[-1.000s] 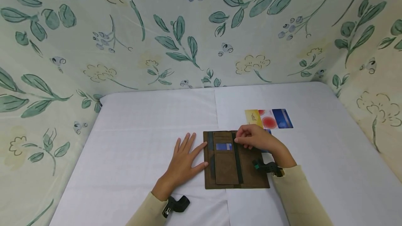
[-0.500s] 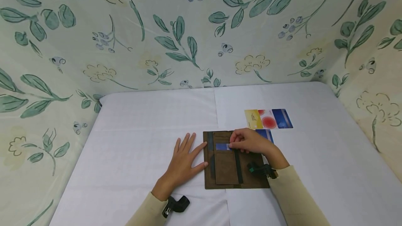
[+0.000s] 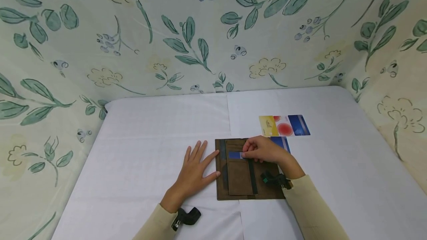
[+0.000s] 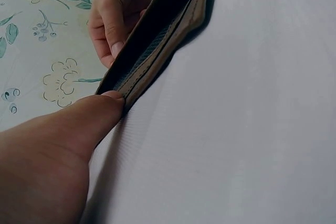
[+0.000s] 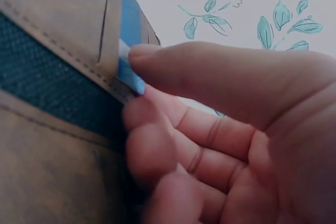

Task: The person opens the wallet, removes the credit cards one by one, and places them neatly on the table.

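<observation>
A brown leather wallet lies opened out on the white-covered table, its card panel facing up. From one slot of that panel sticks a blue card. My right hand pinches the card's right end; in the right wrist view the thumb lies on the blue card with the other fingers curled below. My left hand rests flat with fingers spread, index finger and thumb touching the wallet's left edge. In the left wrist view the thumb sits on the wallet's edge.
Beyond the wallet, a yellow card, a white card with red circles and a blue card lie in a row. Another blue card is partly hidden behind my right hand. Floral cloth hangs around the table.
My right hand has moved left from the wallet's dark strap onto the end of the blue card in the slot, then stayed there. The left hand has kept its place.
</observation>
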`<state>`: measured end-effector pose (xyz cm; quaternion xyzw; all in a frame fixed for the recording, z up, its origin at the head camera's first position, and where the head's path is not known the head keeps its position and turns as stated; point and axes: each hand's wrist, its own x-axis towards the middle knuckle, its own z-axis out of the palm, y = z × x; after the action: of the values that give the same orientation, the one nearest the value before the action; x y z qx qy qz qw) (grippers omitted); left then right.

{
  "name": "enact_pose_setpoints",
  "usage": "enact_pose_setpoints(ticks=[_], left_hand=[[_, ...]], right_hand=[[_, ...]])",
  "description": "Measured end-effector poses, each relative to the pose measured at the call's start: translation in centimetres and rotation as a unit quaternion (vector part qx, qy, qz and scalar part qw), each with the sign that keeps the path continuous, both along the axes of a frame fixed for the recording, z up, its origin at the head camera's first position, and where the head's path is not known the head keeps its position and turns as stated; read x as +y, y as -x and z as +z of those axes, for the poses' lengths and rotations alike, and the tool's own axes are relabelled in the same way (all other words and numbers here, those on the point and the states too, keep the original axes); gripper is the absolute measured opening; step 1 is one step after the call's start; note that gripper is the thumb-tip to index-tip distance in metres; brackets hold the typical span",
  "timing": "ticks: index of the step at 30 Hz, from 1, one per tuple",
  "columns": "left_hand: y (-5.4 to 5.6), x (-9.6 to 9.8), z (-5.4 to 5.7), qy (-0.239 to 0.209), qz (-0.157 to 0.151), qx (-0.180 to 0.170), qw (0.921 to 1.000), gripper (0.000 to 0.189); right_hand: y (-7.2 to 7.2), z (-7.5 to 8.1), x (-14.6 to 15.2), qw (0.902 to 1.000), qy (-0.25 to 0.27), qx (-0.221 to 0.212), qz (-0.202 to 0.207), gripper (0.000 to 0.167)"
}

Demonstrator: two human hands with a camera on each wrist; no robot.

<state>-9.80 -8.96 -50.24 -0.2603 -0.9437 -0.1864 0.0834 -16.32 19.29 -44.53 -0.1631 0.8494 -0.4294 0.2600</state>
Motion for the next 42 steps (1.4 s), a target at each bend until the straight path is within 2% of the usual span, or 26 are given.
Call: enact_pose_setpoints(ticks=[10, 20, 27, 34, 42], left_hand=[[0.0, 0.0, 0.0, -0.002, -0.004, 0.017, 0.9998, 0.064], [0.0, 0.0, -0.1, -0.006, -0.006, 0.015, 0.9999, 0.064], [0.0, -0.1, -0.3, -0.004, -0.001, 0.009, 1.0000, 0.064], [-0.1, -0.1, -0.3, 0.004, 0.000, -0.001, 1.0000, 0.063], [0.0, -0.1, -0.3, 0.003, -0.002, 0.005, 1.0000, 0.063]], right_hand=[[0.0, -0.5, 0.1, 0.9999, 0.011, 0.004, 0.002, 0.024], [0.1, -0.7, -0.3, 0.9997, -0.004, 0.020, -0.015, 0.022], [0.2, -0.9, -0.4, 0.9994, 0.002, 0.016, -0.030, 0.022], [0.0, -1.0, -0.2, 0.9996, 0.005, 0.009, -0.028, 0.025], [0.1, -1.1, -0.2, 0.9996, 0.007, 0.009, -0.027, 0.026]])
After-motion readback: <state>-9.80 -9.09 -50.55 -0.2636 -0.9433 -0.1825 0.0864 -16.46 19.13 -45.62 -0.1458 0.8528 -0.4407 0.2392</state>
